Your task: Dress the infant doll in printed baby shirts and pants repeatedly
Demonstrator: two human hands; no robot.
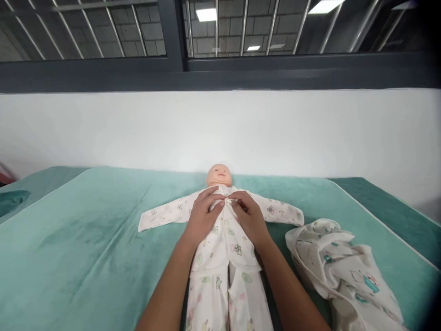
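Observation:
A baby doll (219, 174) lies on its back in a white printed baby jacket (225, 239) and matching trousers (208, 299). Both sleeves stretch out sideways, wider than the doll's trunk. At the upper chest, my left hand (206, 211) has thumb and fingertips closed on the jacket's front edge. Opposite it, my right hand (248, 214) pinches the same front opening, its fingers curled. The fingertips of both hands nearly meet just below the collar. Any fastener between them is too small to make out. Below, the jacket's front edges lie close together down the middle.
A crumpled white printed cloth (341, 271) lies to the right, near the jacket's right-hand sleeve. Green fabric (86, 239) covers the surface beneath the doll. Behind its head rises a white wall (220, 128), with a dark window frame (220, 76) and metal bars above.

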